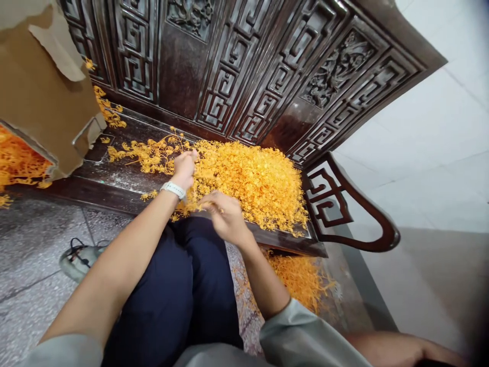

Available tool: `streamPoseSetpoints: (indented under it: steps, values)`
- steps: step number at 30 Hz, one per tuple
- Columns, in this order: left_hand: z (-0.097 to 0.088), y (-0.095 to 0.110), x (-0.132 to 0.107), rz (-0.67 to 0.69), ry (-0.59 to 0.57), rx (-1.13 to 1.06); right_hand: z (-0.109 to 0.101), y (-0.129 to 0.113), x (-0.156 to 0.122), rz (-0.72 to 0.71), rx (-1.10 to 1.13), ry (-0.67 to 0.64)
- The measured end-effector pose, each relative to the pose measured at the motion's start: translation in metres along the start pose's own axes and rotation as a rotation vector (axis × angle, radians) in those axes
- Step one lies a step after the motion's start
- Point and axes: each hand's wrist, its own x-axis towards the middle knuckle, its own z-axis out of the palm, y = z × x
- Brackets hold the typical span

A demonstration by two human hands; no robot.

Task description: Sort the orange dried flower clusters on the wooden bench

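Observation:
A big heap of small orange plastic flower pieces [252, 178] lies on the seat of a dark carved wooden bench [114, 186]. My left hand [184, 168], with a white band on its wrist, is closed on some orange pieces at the heap's left edge. Just below it, at the bench's front edge, my right hand [225, 216] pinches a thin orange sprig between its fingers. A ring shows on one finger. My knee in dark trousers [183, 285] is under both forearms.
A torn cardboard box [46, 92] with more orange pieces stands at the left on the bench. More orange pieces [298, 278] lie on the floor under the bench's right end. A sandal [78, 260] sits on the speckled floor at the left. The curved armrest [344, 209] sticks out to the right.

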Motion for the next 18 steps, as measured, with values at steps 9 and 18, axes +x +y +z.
streamPoseSetpoints:
  steps: [9, 18]
  values:
    - [0.009, 0.013, -0.022, 0.102, -0.388, -0.102, -0.047, 0.079, 0.055, 0.581, 0.589, 0.625]
    - [0.019, 0.017, -0.014, 0.086, -0.147, -0.073, 0.015, 0.006, 0.009, 0.322, 0.449, 0.172]
